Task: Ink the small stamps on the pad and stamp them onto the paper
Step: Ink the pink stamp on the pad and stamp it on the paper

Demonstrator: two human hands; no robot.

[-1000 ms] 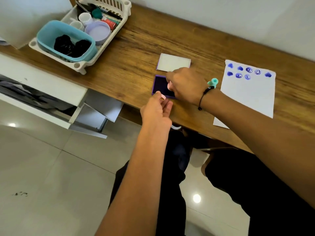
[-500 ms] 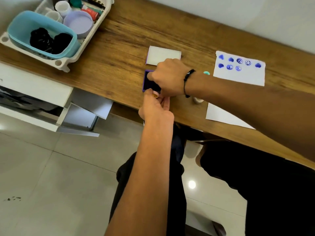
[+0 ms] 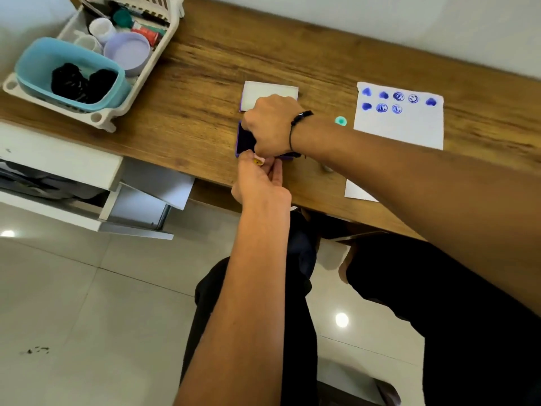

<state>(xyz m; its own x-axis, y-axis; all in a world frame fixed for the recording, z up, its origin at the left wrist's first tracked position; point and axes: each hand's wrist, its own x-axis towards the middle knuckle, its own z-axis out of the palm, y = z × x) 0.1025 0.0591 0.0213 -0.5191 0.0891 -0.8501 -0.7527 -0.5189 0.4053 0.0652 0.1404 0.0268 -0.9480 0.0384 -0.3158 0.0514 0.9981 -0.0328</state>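
Showing right hand [image 3: 270, 127] curled over ink pad [image 3: 244, 139], grip contents hidden; left hand [image 3: 259, 183] pinches small stamp [image 3: 258, 161] at pad's near edge, w/ paper [image 3: 401, 124] well apart to the right on table [image 3: 205, 83].

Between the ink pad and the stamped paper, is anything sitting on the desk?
Yes: in the head view a small teal stamp stands on the desk between the ink pad and the paper, beside the right forearm.
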